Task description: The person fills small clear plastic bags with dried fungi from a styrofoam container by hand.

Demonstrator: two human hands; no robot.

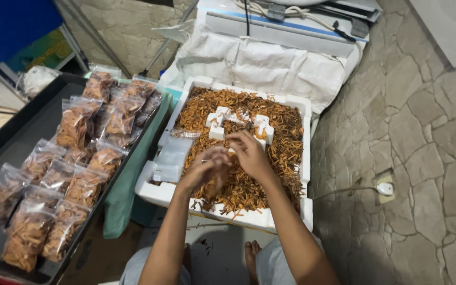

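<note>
Stone floor lay under your white foam box (306, 158), heaped with thin orange-brown snack sticks (283, 150). Your left hand (205, 170) closed on a small bag (215, 184); your right hand (249, 154) pinched sticks just above. Filled bags (75, 182) waited at nine o'clock on a black tray (6, 142).

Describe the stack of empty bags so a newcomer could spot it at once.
Find the white foam tray of orange-brown snack sticks. On its left rim lies the stack of empty bags, beside the left hand. Unlike the filled bags on the black tray, these are flat and clear.
</note>
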